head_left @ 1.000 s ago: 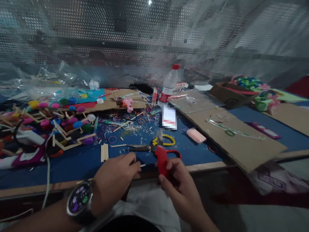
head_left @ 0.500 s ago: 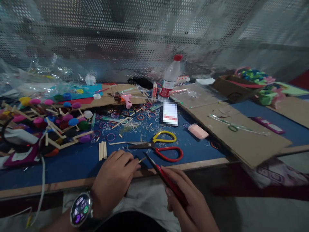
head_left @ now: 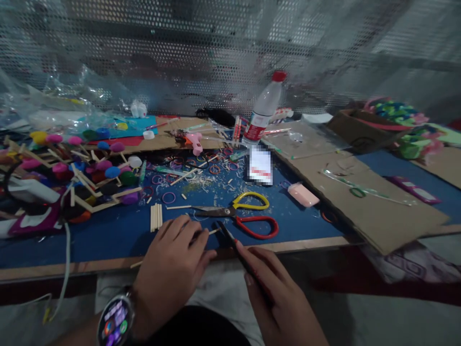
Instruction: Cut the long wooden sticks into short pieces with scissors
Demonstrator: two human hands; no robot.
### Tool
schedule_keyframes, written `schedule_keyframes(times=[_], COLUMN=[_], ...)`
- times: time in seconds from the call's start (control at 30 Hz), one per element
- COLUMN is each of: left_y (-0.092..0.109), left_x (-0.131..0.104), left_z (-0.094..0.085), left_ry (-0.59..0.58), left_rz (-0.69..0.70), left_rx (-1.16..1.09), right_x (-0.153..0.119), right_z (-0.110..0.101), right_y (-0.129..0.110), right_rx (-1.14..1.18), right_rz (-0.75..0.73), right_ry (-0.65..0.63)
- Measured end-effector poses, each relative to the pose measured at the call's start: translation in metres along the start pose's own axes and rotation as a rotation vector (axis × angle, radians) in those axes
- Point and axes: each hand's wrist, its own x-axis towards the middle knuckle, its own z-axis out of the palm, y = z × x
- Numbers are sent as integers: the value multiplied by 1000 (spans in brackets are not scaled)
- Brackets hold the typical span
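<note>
My left hand (head_left: 176,257), a watch on its wrist, is closed on a thin wooden stick (head_left: 214,231) at the table's front edge. One end of the stick pokes out past the fingers; the palm hides its middle. Wrapped round a red-handled knife (head_left: 234,247) is my right hand (head_left: 279,298). The knife's dark, narrow blade points away from me and meets or nearly meets the stick's end. Just beyond lie open scissors (head_left: 230,211) with one yellow and one red handle loop. A row of short sticks (head_left: 156,217) sits beside my left fingers, with a single stick (head_left: 179,207) nearby.
Stick pieces with coloured pompoms (head_left: 108,173) are heaped at left, by a white cable (head_left: 67,250). Rubber bands and shavings litter the blue tabletop (head_left: 201,187). Behind stand a bottle (head_left: 264,110) and a pink glue gun (head_left: 194,142). Cardboard (head_left: 378,206) overhangs at right.
The knife blade has come in against the stick's end, closing the small gap. My left hand has shifted slightly, and the view has turned a little to the left.
</note>
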Motion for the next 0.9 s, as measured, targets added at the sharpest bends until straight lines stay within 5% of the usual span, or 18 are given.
schedule_keyframes(times=[0.2,0.9], left_y=[12,12], left_x=[-32,-31], left_z=[10,19], left_ry=[47,40], left_rz=[-52,-57], left_rx=[54,65], right_x=[-2,-16], right_z=[0,17], right_y=[0,-17], right_rx=[-59,-107], right_rz=[-35,-30], right_ry=[-40,-60])
